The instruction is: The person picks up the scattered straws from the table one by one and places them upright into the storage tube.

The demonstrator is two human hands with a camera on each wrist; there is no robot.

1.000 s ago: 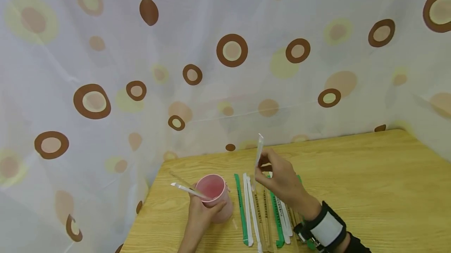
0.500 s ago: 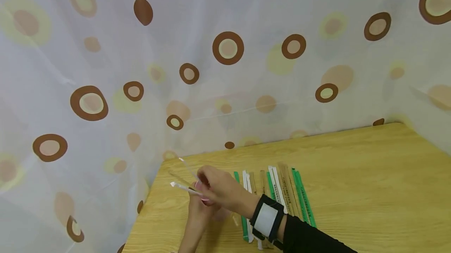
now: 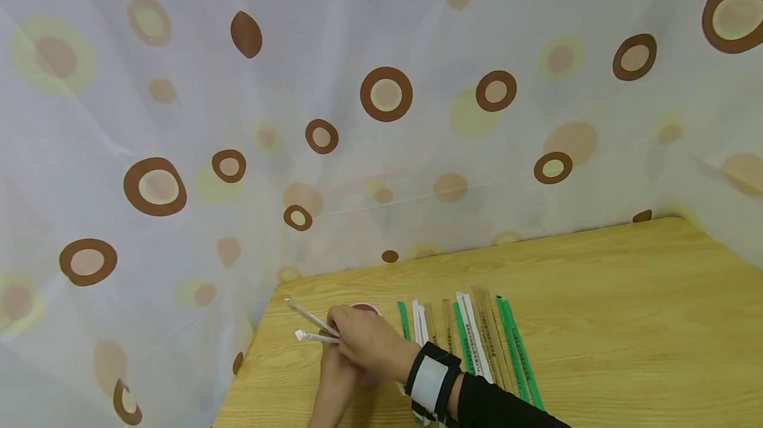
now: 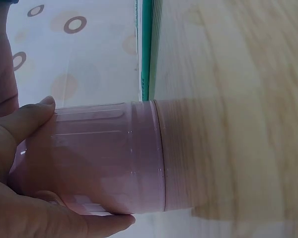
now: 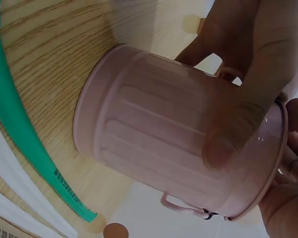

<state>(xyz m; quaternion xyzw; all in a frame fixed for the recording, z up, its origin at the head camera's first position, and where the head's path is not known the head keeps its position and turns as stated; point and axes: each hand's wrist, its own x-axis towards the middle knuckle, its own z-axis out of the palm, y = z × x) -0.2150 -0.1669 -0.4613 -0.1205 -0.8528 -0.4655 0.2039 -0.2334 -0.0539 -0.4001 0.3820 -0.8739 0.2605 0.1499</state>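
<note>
A pink pail (image 5: 164,119) with a small wire handle stands upright on the table. My left hand (image 3: 338,375) grips its side, thumb along the wall in the right wrist view. Over its mouth is my right hand (image 3: 369,342), fingers curled, pinching a white paper-wrapped straw (image 3: 310,317) that slants out to the left. Another white-wrapped straw (image 3: 316,337) sticks out just below it. Most of the pail is hidden behind my hands in the head view, and so are the straws' lower ends.
Several wrapped straws lie side by side right of the pail, among them green straws (image 3: 521,352), white straws (image 3: 473,332) and brown straws (image 3: 491,328). The wooden table (image 3: 626,322) extends to the right. A dotted curtain (image 3: 417,150) hangs behind it.
My right hand has carried a white straw leftward from above the row to the pail's mouth, then lower. My left hand has kept its grip on the pail.
</note>
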